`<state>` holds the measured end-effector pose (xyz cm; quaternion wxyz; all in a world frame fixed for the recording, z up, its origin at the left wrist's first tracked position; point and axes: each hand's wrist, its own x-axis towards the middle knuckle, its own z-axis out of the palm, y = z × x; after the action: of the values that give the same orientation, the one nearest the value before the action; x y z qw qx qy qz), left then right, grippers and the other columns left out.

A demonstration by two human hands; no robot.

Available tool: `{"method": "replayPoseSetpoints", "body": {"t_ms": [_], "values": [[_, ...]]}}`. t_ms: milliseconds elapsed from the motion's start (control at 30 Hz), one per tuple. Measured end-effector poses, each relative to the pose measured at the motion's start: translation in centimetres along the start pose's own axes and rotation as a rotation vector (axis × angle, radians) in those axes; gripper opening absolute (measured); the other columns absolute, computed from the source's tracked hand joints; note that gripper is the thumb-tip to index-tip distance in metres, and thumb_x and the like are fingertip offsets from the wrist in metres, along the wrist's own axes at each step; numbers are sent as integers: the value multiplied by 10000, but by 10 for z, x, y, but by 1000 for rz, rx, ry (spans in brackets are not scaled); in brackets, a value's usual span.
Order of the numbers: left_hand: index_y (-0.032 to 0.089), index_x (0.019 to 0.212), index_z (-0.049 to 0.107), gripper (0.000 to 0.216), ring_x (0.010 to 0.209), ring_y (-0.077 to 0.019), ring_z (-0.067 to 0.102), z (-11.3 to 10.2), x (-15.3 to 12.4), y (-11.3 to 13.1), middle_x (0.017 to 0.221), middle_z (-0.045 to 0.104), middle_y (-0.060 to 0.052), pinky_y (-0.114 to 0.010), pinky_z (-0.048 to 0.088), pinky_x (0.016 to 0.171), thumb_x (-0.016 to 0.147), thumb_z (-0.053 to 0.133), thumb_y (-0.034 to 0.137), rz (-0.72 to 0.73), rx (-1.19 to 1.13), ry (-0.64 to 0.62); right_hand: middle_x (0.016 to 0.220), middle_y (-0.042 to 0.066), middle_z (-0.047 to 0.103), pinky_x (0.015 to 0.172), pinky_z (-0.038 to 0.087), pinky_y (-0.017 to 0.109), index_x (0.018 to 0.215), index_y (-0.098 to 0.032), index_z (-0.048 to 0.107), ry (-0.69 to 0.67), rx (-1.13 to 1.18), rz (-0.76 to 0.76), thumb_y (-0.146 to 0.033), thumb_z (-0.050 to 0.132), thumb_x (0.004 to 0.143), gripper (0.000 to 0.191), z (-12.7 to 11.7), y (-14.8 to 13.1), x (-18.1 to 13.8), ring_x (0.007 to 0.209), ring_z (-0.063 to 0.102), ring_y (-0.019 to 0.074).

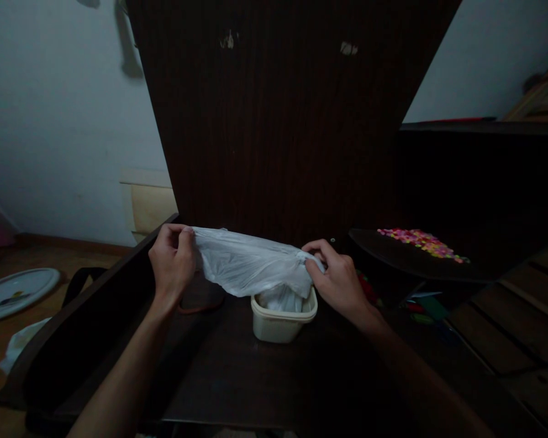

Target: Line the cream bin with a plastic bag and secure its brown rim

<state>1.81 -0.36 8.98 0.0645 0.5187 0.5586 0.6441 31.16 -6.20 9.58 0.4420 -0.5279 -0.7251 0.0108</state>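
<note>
A thin white plastic bag [246,261] is stretched sideways between my two hands. My left hand [172,258] pinches one end of its top edge, and my right hand [335,274] grips the other end, where the plastic is bunched. Below the bag, a small cream plastic tub [278,328] stands upright on the dark wooden desk [237,383]. More white plastic shows inside the tub; whether it joins the stretched bag I cannot tell. A dark flat item with a brownish rim [201,301] lies left of the tub, partly under the bag.
A tall dark wooden panel [274,134] rises behind the desk. Colourful small pieces [422,242] lie on a shelf at right, above assorted items [422,307]. A raised board [95,316] edges the desk's left side. On the floor lies a round white lid-like object [18,292].
</note>
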Motion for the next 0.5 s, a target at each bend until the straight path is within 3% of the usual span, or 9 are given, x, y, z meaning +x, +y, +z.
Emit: {"method": "replayPoseSetpoints", "body": {"t_ms": [233,300,367,433,500], "values": [[203,783,624,159,729,-203,632,0,3,1,735,654,-3,-296,460,660,816,539,334,-7,35,-36,505,-86,432,495,291,234,901,-204,624,15,28,20,-185,541,795,136,1,3,0,446,390,108],[194,883,647,162,773,-206,659,0,3,3,817,697,-19,-294,487,684,797,551,293,31,39,-82,504,-88,427,493,295,230,888,-207,621,16,37,29,-196,563,780,124,0,3,1,447,387,106],[185,1059,649,294,877,-221,685,0,1,10,987,734,-55,-308,517,752,787,558,245,122,33,-129,501,-86,429,487,295,229,862,-210,622,-8,48,35,-201,583,768,103,0,4,2,449,390,107],[181,1201,626,400,997,-241,685,1,-5,22,1136,730,-86,-339,529,837,810,557,228,237,25,-229,493,-79,437,481,288,232,818,-210,626,-46,55,33,-198,593,764,64,1,3,3,450,394,108],[187,1226,643,367,1048,-253,681,5,-14,37,1171,735,-88,-371,525,899,882,552,274,341,4,-426,486,-72,441,479,277,236,779,-206,634,-76,54,33,-200,599,768,36,3,0,5,449,398,110]]}}
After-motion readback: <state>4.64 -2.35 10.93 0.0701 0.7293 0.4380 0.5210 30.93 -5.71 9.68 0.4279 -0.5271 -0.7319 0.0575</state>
